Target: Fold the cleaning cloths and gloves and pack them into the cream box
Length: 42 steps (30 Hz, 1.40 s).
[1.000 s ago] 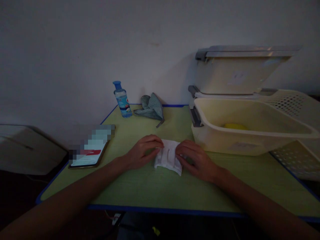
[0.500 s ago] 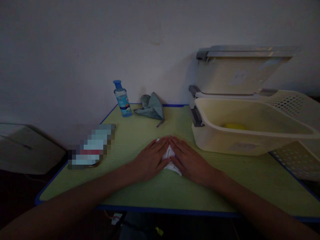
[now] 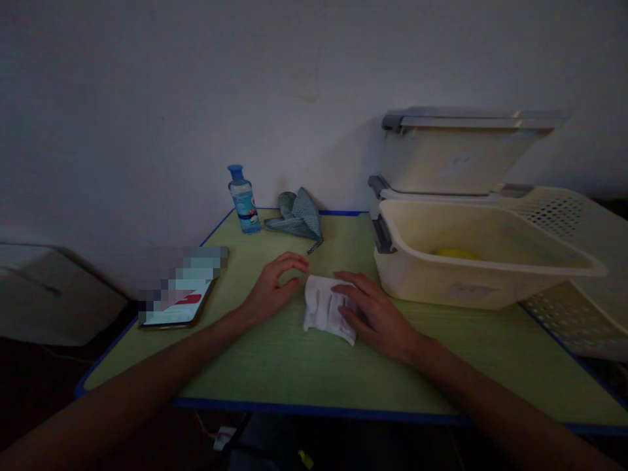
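A small white folded cloth (image 3: 321,307) with creases lies on the light green table (image 3: 275,373), near its middle. To the cloth's left, my left hand (image 3: 275,284) is raised a little with fingers curved and apart, holding nothing. My right hand (image 3: 375,314) rests its spread fingertips on the cloth's right part, partly covering it.
A blue bottle (image 3: 245,203) and a crumpled grey-blue fabric piece (image 3: 299,219) stand at the back. On the left lies a phone (image 3: 189,294), partly pixelated. A cream plastic bin (image 3: 441,281) with raised lid (image 3: 451,154) occupies the right, something yellow (image 3: 456,253) inside.
My hands have parted. The left has lifted off the cloth and moved left, the right has shifted slightly right, and more of the cloth now shows.
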Motion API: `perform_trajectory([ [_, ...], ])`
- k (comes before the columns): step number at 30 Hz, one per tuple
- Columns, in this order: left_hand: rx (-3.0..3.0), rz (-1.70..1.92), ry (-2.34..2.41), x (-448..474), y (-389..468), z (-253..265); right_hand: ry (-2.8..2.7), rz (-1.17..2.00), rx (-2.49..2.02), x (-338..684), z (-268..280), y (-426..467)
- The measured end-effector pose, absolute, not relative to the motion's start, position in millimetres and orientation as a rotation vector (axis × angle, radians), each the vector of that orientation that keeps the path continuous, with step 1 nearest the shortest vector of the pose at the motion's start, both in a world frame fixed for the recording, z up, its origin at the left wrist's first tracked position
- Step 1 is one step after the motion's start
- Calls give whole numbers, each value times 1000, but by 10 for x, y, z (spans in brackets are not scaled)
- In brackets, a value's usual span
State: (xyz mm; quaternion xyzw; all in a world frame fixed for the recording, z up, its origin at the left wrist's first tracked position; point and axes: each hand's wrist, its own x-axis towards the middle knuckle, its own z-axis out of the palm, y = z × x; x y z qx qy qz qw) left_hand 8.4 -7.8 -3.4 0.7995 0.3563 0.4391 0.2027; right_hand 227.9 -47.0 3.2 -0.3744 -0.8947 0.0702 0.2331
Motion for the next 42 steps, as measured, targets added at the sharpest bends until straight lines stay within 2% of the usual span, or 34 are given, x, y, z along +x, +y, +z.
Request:
perform_trajectory([
  [5, 2306, 1067, 794, 82, -74, 1, -2488, 242, -820, 2278, 75, -468],
  [13, 2548, 790, 690, 126, -183, 17, -2591, 275, -807, 2254, 93, -449],
  [22, 2598, 822, 794, 143, -191, 11, -2611, 286, -811, 2249, 117, -457],
  [30, 2885, 873, 671, 107, -183, 25, -2610, 295, -797, 2258, 100, -448],
  [42, 2718, 808, 662, 103, -173, -7, -2630, 261, -816, 2255, 90, -453],
])
